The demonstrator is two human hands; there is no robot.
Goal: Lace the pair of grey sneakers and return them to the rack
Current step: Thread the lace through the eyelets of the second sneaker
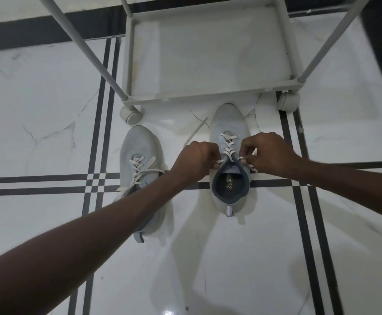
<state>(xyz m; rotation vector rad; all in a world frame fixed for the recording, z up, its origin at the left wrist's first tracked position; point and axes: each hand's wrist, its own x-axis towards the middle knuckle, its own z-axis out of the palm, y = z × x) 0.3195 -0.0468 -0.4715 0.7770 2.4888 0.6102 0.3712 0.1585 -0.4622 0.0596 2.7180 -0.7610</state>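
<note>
floor (37,92): white marble tile with black double stripes crossing under the shoes.

rack (208,96): pale grey frame on castors, at the top of the view; its low shelf is bare where visible; slanted legs run up out of frame. one castor (130,114) stands near the left shoe's toe, another (288,101) to the right of the right shoe's toe.

left shoe (140,146): grey knit sneaker, on the floor, toe towards the rack, just in front of the castor. white lace (140,165) crossed through its eyelets, ends lying loose over the tongue. its rear half is partly hidden by the left forearm; the heel tab shows below the arm.

right shoe (228,123): grey knit sneaker, on the floor beside the left shoe and apart from it, toe almost at the rack's front rail. dark collar and insole open to view, printed mark inside too small to read. lace (227,142) crossed in several rows up the front.

left hand (194,160): at the left side of the right shoe's collar, fingers curled closed, pinching a lace end; a length of lace runs up and away from the hand across the floor.

right hand (267,153): at the right side of the same collar, fingers bent and pinched on the other lace end by the top eyelet; a bit of lace trails below the hand.

both shoes sit off the rack.
</note>
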